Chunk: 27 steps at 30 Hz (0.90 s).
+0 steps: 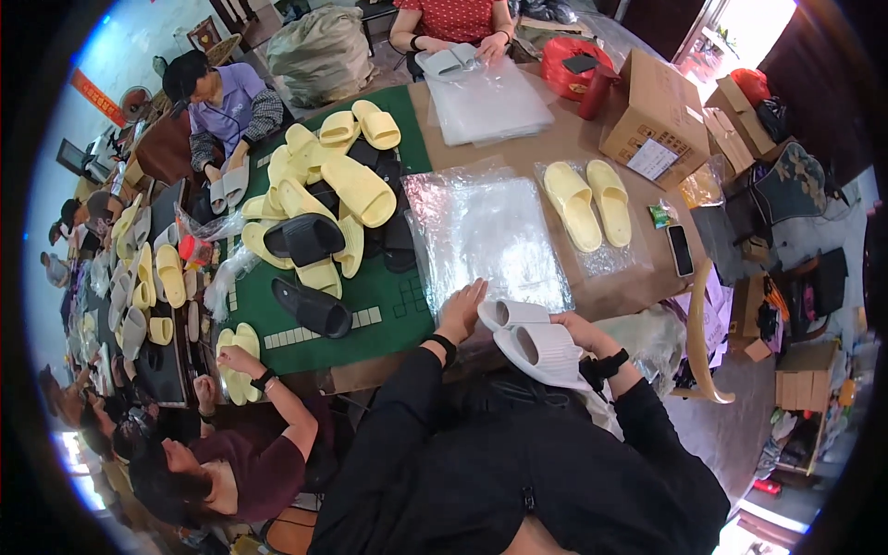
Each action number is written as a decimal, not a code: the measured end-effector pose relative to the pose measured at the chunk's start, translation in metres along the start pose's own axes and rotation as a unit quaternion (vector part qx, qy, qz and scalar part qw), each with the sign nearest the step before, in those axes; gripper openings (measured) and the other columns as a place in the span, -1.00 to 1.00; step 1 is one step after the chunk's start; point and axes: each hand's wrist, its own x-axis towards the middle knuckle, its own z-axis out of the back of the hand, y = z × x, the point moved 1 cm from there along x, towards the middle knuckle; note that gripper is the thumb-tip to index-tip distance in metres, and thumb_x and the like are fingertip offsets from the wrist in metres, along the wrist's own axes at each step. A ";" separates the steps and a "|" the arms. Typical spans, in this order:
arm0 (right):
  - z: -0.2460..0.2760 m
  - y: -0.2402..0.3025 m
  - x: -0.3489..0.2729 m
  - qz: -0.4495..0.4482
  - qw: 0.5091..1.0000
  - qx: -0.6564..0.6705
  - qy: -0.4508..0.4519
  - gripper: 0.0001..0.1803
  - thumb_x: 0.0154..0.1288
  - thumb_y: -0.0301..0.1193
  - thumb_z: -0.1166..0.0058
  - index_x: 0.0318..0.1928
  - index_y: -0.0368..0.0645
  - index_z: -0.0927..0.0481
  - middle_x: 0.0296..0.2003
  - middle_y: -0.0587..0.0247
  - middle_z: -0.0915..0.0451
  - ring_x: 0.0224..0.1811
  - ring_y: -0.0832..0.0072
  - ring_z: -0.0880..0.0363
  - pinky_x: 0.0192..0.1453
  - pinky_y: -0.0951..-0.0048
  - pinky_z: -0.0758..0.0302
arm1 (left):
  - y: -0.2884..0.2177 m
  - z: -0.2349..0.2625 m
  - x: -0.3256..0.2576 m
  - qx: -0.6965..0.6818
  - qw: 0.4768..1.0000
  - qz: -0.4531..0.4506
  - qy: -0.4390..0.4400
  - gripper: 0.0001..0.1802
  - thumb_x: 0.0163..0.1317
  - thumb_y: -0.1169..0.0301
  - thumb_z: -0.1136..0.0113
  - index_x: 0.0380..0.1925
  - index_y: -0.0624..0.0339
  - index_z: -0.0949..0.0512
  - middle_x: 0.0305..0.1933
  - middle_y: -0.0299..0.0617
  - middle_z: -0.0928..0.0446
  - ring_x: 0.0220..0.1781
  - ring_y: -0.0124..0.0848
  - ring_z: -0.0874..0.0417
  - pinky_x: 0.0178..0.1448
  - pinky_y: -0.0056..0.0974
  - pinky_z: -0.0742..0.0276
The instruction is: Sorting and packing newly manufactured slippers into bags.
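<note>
A pair of pale grey slippers (541,350) is in my right hand (581,335), held at the table's front edge with the toe openings facing left. My left hand (460,313) lies with its fingers stretched out at the near edge of a stack of clear plastic bags (495,231), just left of the slippers. It holds nothing that I can see. Right of the stack, a pair of yellow slippers (589,205) rests side by side on a clear bag.
Yellow and black slippers (310,236) are piled on the green mat (277,363) at left. A phone (680,251), a cardboard box (655,116) and a red bottle (599,92) stand at right. Across the table, a person (453,23) handles grey slippers by more bags (486,102). Other people work at left.
</note>
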 end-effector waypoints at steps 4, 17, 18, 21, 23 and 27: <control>0.001 -0.005 0.003 0.013 1.000 -0.011 0.002 -0.74 0.11 -0.47 -0.07 -0.15 -0.24 -0.56 -0.28 0.41 -0.58 -0.25 0.71 -0.45 -0.08 0.61 -0.38 | 0.004 0.015 -0.004 0.013 0.998 -0.040 -0.056 -0.29 -0.16 0.59 -0.09 0.12 0.25 -0.17 0.17 -0.01 -0.19 0.09 -0.09 -0.30 0.07 -0.16 -0.32; 0.005 0.005 0.017 0.147 0.976 -0.160 -0.017 -0.73 0.08 -0.56 -0.06 -0.14 -0.20 -0.54 -0.21 0.35 -0.55 -0.17 0.61 -0.43 -0.01 0.55 -0.35 | 0.000 0.037 0.027 -0.326 0.910 0.203 -0.155 -0.67 0.25 0.24 0.11 -0.08 0.14 -0.46 -0.35 -0.02 -0.57 -0.25 -0.16 -0.60 -0.16 -0.23 -0.46; 0.008 0.005 0.020 0.143 0.975 -0.164 -0.045 -0.74 0.06 -0.55 -0.06 -0.16 -0.20 -0.54 -0.22 0.33 -0.54 -0.17 0.58 -0.44 -0.02 0.54 -0.35 | 0.001 0.040 0.027 -0.344 0.906 0.202 -0.143 -0.66 0.27 0.21 0.12 -0.06 0.12 -0.45 -0.32 -0.01 -0.57 -0.24 -0.17 -0.61 -0.19 -0.26 -0.47; 0.010 0.011 0.027 0.148 0.969 -0.171 -0.097 -0.77 0.04 -0.53 -0.07 -0.22 -0.21 -0.53 -0.28 0.30 -0.53 -0.21 0.54 -0.44 -0.07 0.52 -0.36 | -0.002 0.046 0.023 -0.358 0.899 0.192 -0.167 -0.71 0.26 0.29 0.13 -0.09 0.09 -0.46 -0.37 0.05 -0.55 -0.29 -0.10 -0.58 -0.24 -0.20 -0.45; 0.012 0.011 0.036 0.182 0.952 -0.194 -0.149 -0.80 0.02 -0.47 -0.08 -0.28 -0.23 -0.51 -0.39 0.22 -0.51 -0.28 0.43 -0.45 -0.16 0.47 -0.36 | -0.004 0.055 0.016 -0.347 0.902 0.199 -0.162 -0.73 0.23 0.33 0.12 -0.10 0.04 -0.46 -0.40 0.10 -0.53 -0.33 0.01 -0.55 -0.29 -0.13 -0.45; 0.019 0.002 0.047 0.224 0.899 -0.303 -0.224 -0.79 0.00 -0.48 -0.01 -0.28 -0.27 -0.49 -0.28 -0.03 -0.50 -0.15 0.10 -0.44 -0.11 0.30 -0.36 | -0.012 0.066 0.007 -0.288 0.927 0.180 -0.160 -0.66 0.17 0.38 0.09 -0.03 0.06 -0.43 -0.29 -0.03 -0.56 -0.22 -0.15 -0.58 -0.14 -0.19 -0.46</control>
